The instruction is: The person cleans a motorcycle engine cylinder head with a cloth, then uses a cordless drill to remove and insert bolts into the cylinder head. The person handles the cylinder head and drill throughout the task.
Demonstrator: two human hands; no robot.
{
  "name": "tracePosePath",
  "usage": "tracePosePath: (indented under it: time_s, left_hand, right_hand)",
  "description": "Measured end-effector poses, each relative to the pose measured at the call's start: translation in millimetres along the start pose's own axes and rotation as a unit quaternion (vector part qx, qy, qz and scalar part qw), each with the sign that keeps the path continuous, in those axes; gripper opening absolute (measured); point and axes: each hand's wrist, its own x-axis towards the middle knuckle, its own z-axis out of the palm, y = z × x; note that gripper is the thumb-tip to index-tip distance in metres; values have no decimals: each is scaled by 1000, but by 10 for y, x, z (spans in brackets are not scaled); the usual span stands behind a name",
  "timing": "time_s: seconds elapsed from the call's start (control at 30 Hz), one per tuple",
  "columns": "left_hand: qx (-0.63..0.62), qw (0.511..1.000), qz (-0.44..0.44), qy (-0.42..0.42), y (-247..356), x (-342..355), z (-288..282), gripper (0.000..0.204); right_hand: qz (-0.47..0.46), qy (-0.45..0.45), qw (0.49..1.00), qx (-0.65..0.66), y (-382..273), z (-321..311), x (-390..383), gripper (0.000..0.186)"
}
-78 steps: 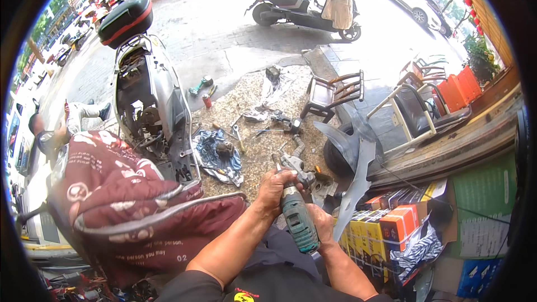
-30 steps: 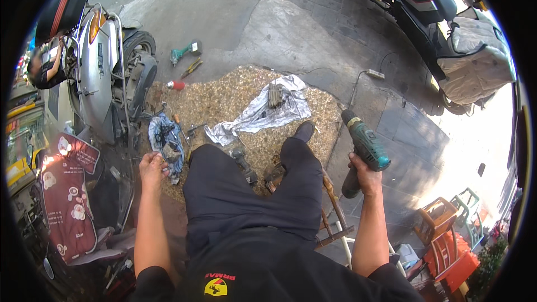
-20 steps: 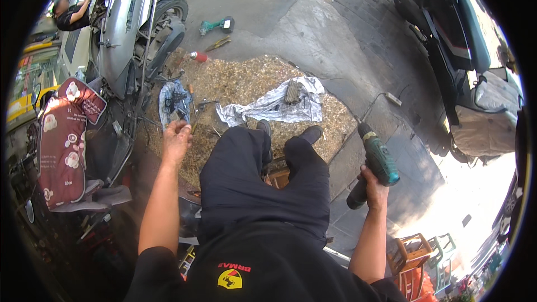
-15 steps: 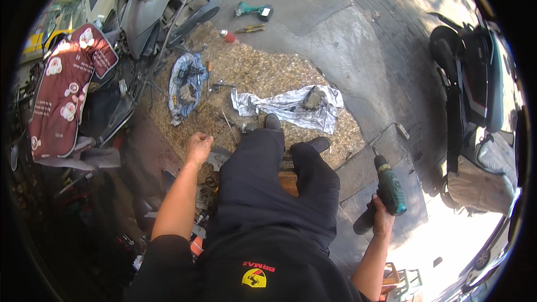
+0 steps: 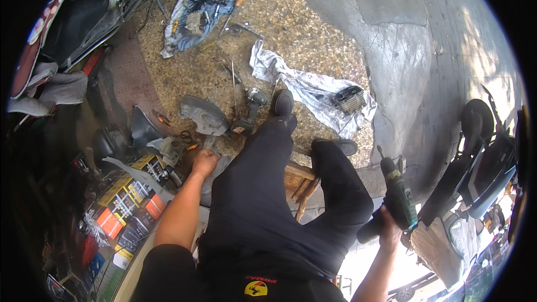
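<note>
Rough gravelled ground [image 5: 313, 28] is being shown across the upper middle of the frame, with smoother grey pavement toward the upper right. A white cloth [image 5: 302, 86] is being spread in the centre, and a small finned engine part [image 5: 349, 99] is being carried on it. At the upper left a blue cloth [image 5: 196, 5] full of small tools is being seen. A dark scooter [image 5: 481, 162] is being parked at the right edge, and coloured boxes [image 5: 126, 201] are being stacked at the lower left.

A green cordless drill [image 5: 398, 198] is being held at the lower right of the frame, beside the person's dark trouser leg. The right hand [image 5: 387, 228] is being closed around its black handle, with the drill body pointing up and away.

The left hand [image 5: 204, 163] is being reached down at the centre left, just below a grey plastic cover [image 5: 204, 114]. Its fingers are being curled loosely, but whether anything is being gripped cannot be told.

The drill is being judged as rigid and fairly heavy, with most weight probably low at the battery end. It is best taken by the handle, where the grip is less slippery. The grey cover is being judged light, somewhat flexible, and best taken by its edge.
</note>
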Motion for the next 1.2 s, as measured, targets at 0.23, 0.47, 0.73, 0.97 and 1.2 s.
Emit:
tracePosePath:
  time_s: [0.23,0.47,0.73,0.97,1.2]
  left_hand:
    - [-306,941,112,90,1835,805,-182,22]
    - [118,946,297,57,4015,1766,857,38]
    - [356,914,194,-4,3586,2573,2471,66]
    - [326,922,208,-30,3784,2477,2764,38]
    - [507,691,468,-217,3397,1144,4271,37]
  right_hand:
    - [-69,-107,992,23,-131,726,1324,27]
    - [-166,-93,977,97,46,646,2326,44]
    - [-176,50,941,286,437,166,2405,51]
    - [-165,89,901,391,815,116,2159,49]
    - [-230,118,879,400,1137,-75,1937,53]
